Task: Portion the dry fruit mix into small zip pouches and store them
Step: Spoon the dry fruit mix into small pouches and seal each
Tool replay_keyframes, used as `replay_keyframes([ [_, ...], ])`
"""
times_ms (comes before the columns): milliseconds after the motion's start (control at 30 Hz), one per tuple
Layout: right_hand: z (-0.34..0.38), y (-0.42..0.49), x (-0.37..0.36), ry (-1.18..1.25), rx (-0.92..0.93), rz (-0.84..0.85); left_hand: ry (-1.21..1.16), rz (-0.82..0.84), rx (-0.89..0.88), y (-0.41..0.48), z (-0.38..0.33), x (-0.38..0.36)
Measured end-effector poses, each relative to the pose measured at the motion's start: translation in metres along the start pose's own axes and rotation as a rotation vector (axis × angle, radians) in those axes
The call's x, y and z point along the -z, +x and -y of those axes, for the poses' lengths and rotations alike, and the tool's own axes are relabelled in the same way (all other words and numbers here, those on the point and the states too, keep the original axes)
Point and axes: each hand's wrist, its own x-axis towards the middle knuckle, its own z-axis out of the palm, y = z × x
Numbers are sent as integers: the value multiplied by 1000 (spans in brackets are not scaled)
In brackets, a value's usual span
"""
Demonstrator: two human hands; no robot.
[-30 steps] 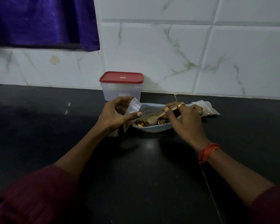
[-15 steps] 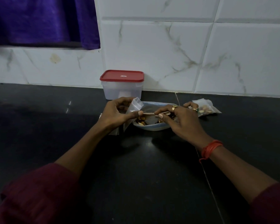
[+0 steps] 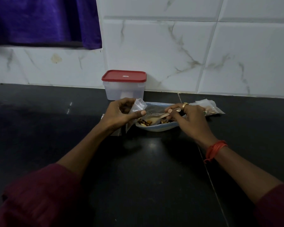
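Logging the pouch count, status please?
Left hand holds open pouch. Right hand holds spoon over bowl of mix. Filled pouches right; box lidded. Nothing in the way.

Home kitchen: black counter (image 3: 39, 128), marbled wall tiles (image 3: 154, 51).

a: what's up at eleven o'clock?
b: a purple curtain (image 3: 43, 20), hanging over the white marble-veined wall tiles (image 3: 170, 51).
a: and from nine to three?
b: black countertop (image 3: 138, 177), glossy, with a seam running toward five.
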Motion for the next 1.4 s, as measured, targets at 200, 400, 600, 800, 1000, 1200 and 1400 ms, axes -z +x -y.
replay_keyframes([
  [200,5,-1,-11,147,-227,13,-6,0,3,0,-1,-1],
  [400,7,-1,-15,108,-343,9,-1,7,-1,0,0,0],
  [600,8,1,-19,263,-459,-40,2,-13,-19,-1,-1,1],
  [800,13,2,-5,455,-596,-126,17,-5,-34,-3,0,2],
  [1000,13,8,8,557,-506,-253,97,3,-87,-4,-2,0],
  [1200,27,0,1,507,-305,-177,134,-43,-125,-5,-3,-3],
  [1400,27,-4,-2,224,95,-14,93,-79,-167,-7,-5,-3],
])
